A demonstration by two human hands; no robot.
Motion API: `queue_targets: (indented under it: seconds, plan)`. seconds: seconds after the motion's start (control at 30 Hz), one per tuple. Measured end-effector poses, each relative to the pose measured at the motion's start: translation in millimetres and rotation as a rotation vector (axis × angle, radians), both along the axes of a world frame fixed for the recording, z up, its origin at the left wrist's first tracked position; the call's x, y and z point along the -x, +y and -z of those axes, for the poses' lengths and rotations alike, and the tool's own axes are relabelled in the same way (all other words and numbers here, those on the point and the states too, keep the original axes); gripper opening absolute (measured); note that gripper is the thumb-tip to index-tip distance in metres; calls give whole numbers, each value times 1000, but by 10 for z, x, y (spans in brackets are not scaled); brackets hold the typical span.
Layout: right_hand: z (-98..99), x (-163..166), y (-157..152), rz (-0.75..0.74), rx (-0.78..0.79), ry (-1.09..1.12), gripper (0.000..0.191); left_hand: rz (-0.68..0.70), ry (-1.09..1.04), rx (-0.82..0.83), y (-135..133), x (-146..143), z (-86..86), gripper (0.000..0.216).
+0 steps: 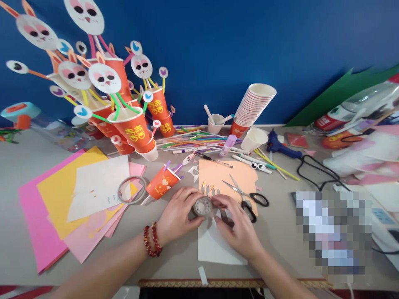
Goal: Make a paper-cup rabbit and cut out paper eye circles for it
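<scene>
A small round grey roll of tape is held upright over the paper in front of me. My left hand grips its left side, thumb below and fingers above. At its right edge, my right hand has thumb and fingertips curled in against the roll; any loose tape between them is too small to make out. White paper lies below the hands, and a peach sheet lies beyond. Black-handled scissors rest partly spread on the peach sheet. A red paper cup lies tilted left of my hands.
Decorated rabbit cups stand at the back left. Coloured sheets and a larger tape ring lie left. Pens and sticks, a cup stack and a blue glue gun with its black cord sit behind.
</scene>
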State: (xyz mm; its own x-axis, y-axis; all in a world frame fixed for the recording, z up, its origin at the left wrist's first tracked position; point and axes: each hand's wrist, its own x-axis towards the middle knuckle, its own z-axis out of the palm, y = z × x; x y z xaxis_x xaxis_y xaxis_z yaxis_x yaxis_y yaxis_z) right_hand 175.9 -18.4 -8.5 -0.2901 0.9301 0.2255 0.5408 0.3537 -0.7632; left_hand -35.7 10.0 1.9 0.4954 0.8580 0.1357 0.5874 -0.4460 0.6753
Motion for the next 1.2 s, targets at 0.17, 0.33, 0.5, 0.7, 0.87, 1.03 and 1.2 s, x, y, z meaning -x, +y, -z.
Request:
queue_targets:
  seconds: [0.17, 0.33, 0.5, 0.7, 0.87, 1.03, 1.2]
  plan:
    - [18, -65, 45, 258, 101, 439, 16, 5, -3, -33, -12, 10, 36, 52]
    - [-80, -175, 259, 439, 322, 757, 22, -2, -10, -51, -38, 8, 13, 51]
    - [-167, -297, 536, 367, 365, 503, 25, -3, -34, -70, -52, 10, 22, 49]
    - [-232, -205, 945, 123, -89, -313, 14, -1, -30, -70, -62, 6, 10, 50]
    - [-239, 175, 1197, 143, -221, -678, 21, -23, -58, -93, -83, -9, -6, 50]
    - [-232, 423, 1351, 144, -266, -769, 23, -27, -80, -115, -92, -20, 17, 50]
    - [-340, 391, 1242, 98, -263, -782, 17, -28, -60, -101, -83, -12, 26, 50]
